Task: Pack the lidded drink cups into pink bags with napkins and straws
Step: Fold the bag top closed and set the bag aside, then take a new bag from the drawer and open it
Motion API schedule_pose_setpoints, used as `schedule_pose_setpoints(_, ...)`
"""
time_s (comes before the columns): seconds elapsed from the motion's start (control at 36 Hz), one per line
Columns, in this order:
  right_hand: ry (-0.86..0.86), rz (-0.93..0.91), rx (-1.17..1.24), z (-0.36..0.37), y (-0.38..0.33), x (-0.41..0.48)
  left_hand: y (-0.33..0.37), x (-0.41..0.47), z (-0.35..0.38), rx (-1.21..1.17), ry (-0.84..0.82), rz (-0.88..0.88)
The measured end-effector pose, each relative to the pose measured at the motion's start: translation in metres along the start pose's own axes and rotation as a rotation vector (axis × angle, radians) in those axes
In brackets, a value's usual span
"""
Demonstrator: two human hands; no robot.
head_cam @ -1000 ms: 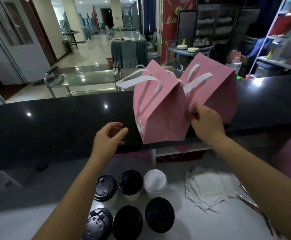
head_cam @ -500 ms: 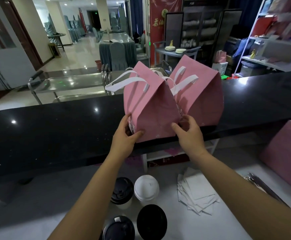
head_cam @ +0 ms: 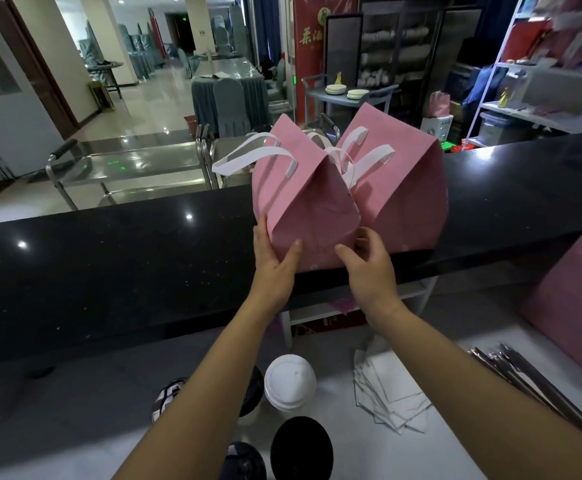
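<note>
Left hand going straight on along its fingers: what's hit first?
The near pink bag: the left hand touches it now, fingers along its left side, thumb on the front. Beyond, only the black counter seems in line; depth unclear.

Service counter of a restaurant or banquet hall, shown by the glossy black stone desk (head_cam: pixel 109 271), stainless steel serving trolleys (head_cam: pixel 126 164) beyond it, grey cloth-draped dining tables (head_cam: pixel 227 74) with covered chairs (head_cam: pixel 230 105), stacked white plates (head_cam: pixel 346 91), and lidded paper drink cups (head_cam: pixel 289 381).
</note>
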State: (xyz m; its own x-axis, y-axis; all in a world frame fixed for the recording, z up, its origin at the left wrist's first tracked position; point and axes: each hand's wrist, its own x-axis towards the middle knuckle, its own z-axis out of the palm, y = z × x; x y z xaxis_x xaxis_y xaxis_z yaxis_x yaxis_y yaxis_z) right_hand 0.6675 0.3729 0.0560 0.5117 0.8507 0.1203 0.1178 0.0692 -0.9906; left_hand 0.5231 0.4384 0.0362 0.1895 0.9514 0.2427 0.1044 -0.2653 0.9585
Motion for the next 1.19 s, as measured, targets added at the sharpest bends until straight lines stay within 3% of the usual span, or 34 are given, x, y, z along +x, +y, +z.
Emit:
schedule_pose_setpoints(0.14,0.001,0.043,0.032,0.000,-0.001,0.001,-0.006,0.005,0.015,0.036,0.092,0.006)
schedule_pose_setpoints(0.39,-0.040,0.055,0.012,-0.010,-0.003,-0.005,0.002,0.004,0.024,0.041,0.080,-0.025)
schedule_pose_setpoints(0.61,-0.162,-0.011,-0.213,-0.029,-0.007,-0.034,0.017,-0.028,-0.001,0.100,0.014,-0.107)
schedule_pose_setpoints(0.86,-0.436,-0.375,-0.768,-0.037,-0.011,-0.076,0.039,-0.145,-0.067,0.705,-0.066,-0.166)
schedule_pose_setpoints(1.03,-0.699,-0.462,-0.756,-0.013,0.001,-0.137,0.044,-0.274,-0.096,0.729,0.173,-0.344)
schedule_pose_setpoints(1.19,-1.007,-0.461,-0.520,0.018,0.030,-0.217,0.043,-0.416,-0.104,0.688,0.446,-0.674)
